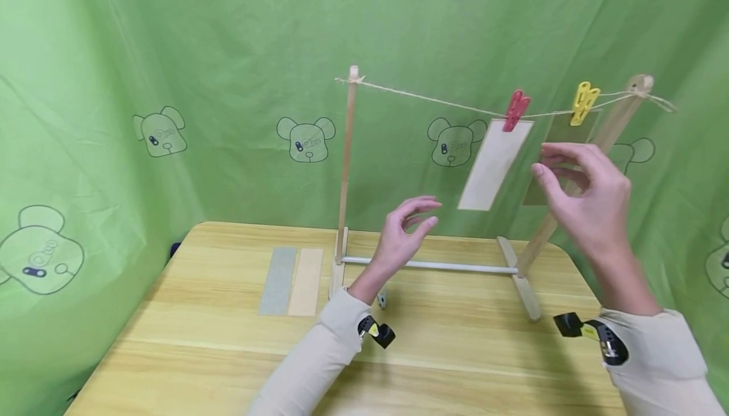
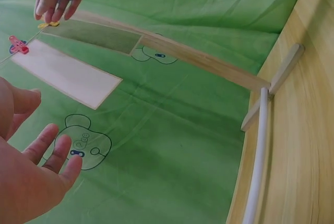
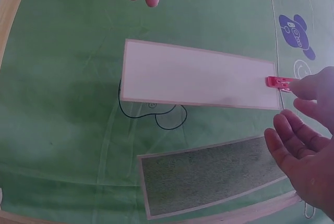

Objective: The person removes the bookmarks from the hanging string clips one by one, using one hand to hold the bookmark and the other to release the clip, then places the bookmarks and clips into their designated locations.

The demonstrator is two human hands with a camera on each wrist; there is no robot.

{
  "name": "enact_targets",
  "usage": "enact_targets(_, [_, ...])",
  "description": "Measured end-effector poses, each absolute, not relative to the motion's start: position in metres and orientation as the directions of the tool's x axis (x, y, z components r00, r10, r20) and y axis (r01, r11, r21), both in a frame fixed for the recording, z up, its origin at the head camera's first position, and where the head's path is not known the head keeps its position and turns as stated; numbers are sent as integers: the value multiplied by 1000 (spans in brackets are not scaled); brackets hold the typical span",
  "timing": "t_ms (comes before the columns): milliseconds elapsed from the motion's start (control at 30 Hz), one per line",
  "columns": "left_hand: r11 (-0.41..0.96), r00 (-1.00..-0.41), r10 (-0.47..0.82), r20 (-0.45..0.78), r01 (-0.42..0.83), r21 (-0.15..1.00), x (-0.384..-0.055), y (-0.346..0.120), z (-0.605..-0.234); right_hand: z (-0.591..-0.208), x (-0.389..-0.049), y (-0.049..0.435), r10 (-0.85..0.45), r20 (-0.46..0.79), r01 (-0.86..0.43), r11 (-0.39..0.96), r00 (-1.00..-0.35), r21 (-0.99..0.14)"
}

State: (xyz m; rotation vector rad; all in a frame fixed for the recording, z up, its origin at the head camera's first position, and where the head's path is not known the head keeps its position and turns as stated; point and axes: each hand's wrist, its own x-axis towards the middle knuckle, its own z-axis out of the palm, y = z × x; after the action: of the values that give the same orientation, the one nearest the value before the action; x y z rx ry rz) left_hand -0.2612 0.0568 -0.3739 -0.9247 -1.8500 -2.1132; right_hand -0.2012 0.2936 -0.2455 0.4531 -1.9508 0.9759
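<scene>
A pale rectangular card (image 1: 494, 166) hangs from the string (image 1: 427, 97) by a red clothespin (image 1: 516, 111). Farther right, a yellow clothespin (image 1: 584, 104) holds a dark grey-green card (image 3: 209, 174) on the same string, partly hidden by the right hand in the head view. My right hand (image 1: 595, 197) is raised in front of that darker card, fingers loosely bent and nothing in them. Lower down, my left hand (image 1: 401, 232) hovers left of the pale card's bottom edge, with its thumb and fingers apart and empty.
A wooden frame with a left post (image 1: 346, 169), a right post (image 1: 612, 128) and a white crossbar (image 1: 450, 266) stands on the table (image 1: 455, 365). A grey-blue card (image 1: 278, 282) and a peach card (image 1: 305, 282) lie at left. A small clip (image 1: 382, 300) lies by the left wrist.
</scene>
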Motion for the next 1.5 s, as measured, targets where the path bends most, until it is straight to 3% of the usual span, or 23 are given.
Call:
enact_targets(267, [-195,-756,280,592,559,806,-267,66,-372,-237,-211,300,77,852,-639,627,-519,-446])
enact_targets(933, [-233,-766,308,564,514,826,-279,92,-366,-203,-230,288,58,879,-643,660,-473,-389])
enact_targets(1233, [-245,-764,314,564,509,825,-282,100,-364,-191,-230,281,33,874,-624,687,-484,-371])
enact_targets(1500, [-289,-756,300,581,508,811,-285,104,-364,-184,-236,284,-51,836,-586,736,-546,-338])
